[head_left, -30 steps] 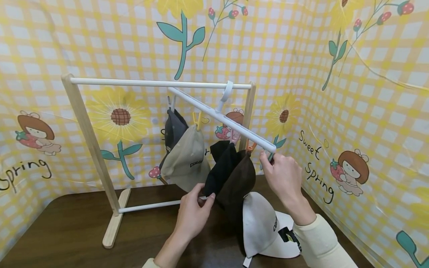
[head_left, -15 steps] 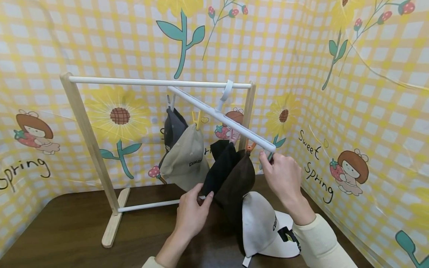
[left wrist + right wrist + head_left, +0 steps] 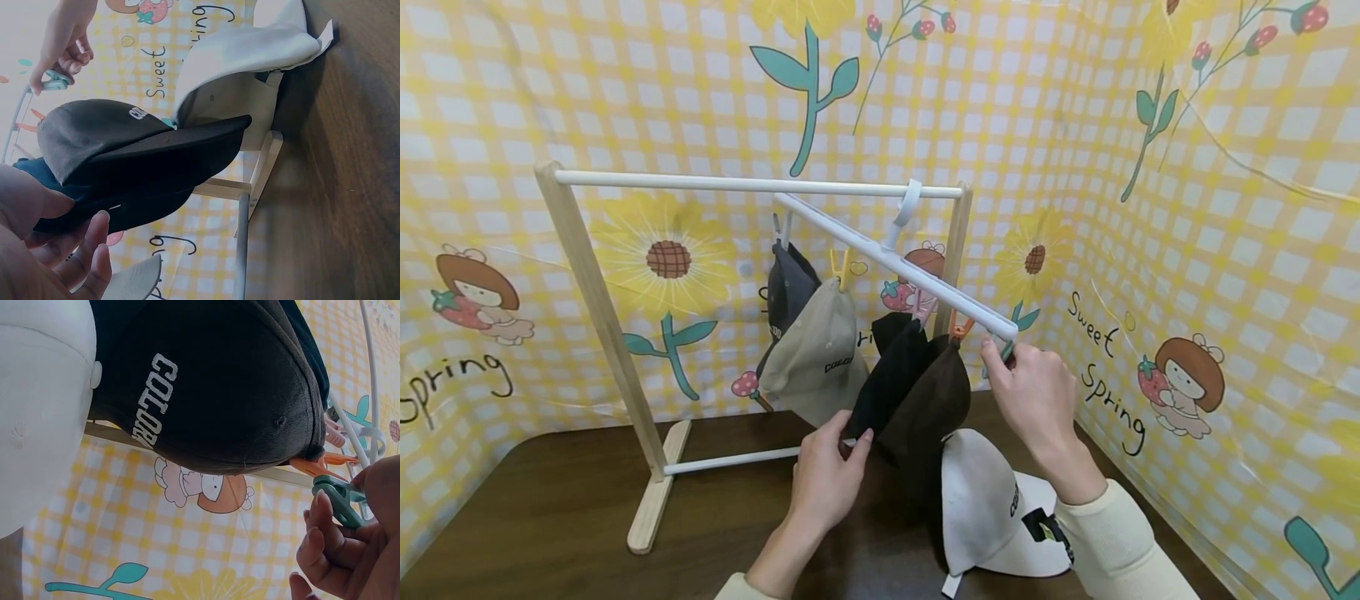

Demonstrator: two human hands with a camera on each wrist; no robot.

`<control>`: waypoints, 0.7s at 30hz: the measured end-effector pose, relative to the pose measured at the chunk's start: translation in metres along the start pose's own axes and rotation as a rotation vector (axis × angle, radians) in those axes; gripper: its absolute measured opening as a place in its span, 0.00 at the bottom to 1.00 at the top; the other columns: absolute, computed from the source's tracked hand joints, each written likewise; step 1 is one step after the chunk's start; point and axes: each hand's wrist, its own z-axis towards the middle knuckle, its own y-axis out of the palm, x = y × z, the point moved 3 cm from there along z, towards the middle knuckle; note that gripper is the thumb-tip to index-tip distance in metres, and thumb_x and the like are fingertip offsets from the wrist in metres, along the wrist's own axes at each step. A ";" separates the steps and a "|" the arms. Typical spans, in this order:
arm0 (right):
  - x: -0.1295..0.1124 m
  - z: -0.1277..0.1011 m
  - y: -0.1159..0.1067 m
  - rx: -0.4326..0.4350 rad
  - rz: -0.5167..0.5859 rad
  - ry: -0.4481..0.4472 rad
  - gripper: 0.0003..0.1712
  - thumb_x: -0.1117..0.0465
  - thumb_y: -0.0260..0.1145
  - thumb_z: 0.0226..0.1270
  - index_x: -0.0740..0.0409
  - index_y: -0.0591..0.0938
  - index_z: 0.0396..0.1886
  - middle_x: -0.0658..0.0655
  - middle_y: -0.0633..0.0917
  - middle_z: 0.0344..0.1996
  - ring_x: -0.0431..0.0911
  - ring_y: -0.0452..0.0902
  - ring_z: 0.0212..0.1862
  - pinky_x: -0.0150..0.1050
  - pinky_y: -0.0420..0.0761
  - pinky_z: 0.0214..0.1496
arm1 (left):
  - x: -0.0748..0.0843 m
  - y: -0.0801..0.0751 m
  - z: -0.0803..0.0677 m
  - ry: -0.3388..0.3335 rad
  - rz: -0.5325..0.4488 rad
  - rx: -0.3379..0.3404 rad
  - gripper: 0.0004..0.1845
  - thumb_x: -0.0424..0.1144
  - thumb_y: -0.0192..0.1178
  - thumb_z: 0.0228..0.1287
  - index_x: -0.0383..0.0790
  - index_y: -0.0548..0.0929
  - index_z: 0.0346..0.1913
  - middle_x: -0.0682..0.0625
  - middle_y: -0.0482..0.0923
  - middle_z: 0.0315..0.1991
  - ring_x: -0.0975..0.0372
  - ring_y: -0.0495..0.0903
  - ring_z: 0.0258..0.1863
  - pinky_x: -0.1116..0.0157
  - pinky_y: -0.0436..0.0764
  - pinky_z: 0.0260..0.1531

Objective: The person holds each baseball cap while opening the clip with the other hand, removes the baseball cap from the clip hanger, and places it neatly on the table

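Observation:
My left hand [image 3: 829, 471] pinches the lower edge of a black cap [image 3: 891, 375], thumb on one side and fingers on the other. At the hanger's near end, my right hand [image 3: 1033, 392] holds a green clothespin [image 3: 340, 501] between thumb and fingers. The white hanger [image 3: 887, 254] slants toward me, hooked over the rack's top bar. Beside the black cap hangs a dark brown cap [image 3: 219, 394] from an orange clothespin [image 3: 959, 325]. A pink clothespin [image 3: 922, 307] grips the black cap. Below my right hand, a white cap [image 3: 981, 500] stands on the table.
Farther along the hanger, a beige cap [image 3: 823, 358] hangs from a yellow clothespin [image 3: 841, 268], and a dark grey cap [image 3: 790, 283] hangs behind it. The wooden rack's left post [image 3: 602, 325] and lower bar [image 3: 730, 461] rise from the brown table [image 3: 550, 500].
My left hand has shifted slightly left, drawing the black cap's lower edge a little with it. The right hand and the hanger look unchanged.

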 end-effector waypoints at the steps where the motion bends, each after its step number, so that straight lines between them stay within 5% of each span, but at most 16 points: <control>1: 0.001 0.000 0.000 0.002 -0.003 0.003 0.37 0.35 0.52 0.78 0.53 0.70 0.11 0.52 0.67 0.10 0.48 0.62 0.14 0.40 0.58 0.15 | 0.000 0.000 0.000 0.001 0.001 0.000 0.05 0.42 0.64 0.73 0.49 0.85 0.47 0.54 0.74 0.20 0.63 0.72 0.18 0.61 0.70 0.20; 4: 0.002 0.000 0.000 0.018 -0.006 0.001 0.37 0.35 0.53 0.77 0.53 0.73 0.12 0.51 0.71 0.11 0.47 0.65 0.15 0.40 0.61 0.17 | 0.000 0.001 0.000 0.002 0.001 -0.001 0.05 0.42 0.64 0.73 0.49 0.85 0.47 0.54 0.73 0.19 0.63 0.72 0.18 0.61 0.70 0.20; 11: 0.004 -0.004 0.006 0.035 0.004 -0.086 0.30 0.55 0.59 0.72 0.50 0.67 0.06 0.47 0.62 0.06 0.45 0.58 0.13 0.39 0.55 0.15 | -0.002 0.002 0.000 0.001 0.011 0.006 0.03 0.42 0.64 0.73 0.50 0.84 0.45 0.54 0.71 0.18 0.63 0.70 0.16 0.61 0.69 0.19; 21: -0.001 -0.006 0.011 0.006 0.055 -0.105 0.27 0.57 0.66 0.68 0.50 0.68 0.08 0.46 0.63 0.07 0.44 0.59 0.14 0.40 0.58 0.18 | -0.006 0.001 0.002 -0.016 0.026 0.008 0.04 0.38 0.65 0.70 0.53 0.83 0.42 0.56 0.74 0.18 0.63 0.72 0.17 0.61 0.69 0.20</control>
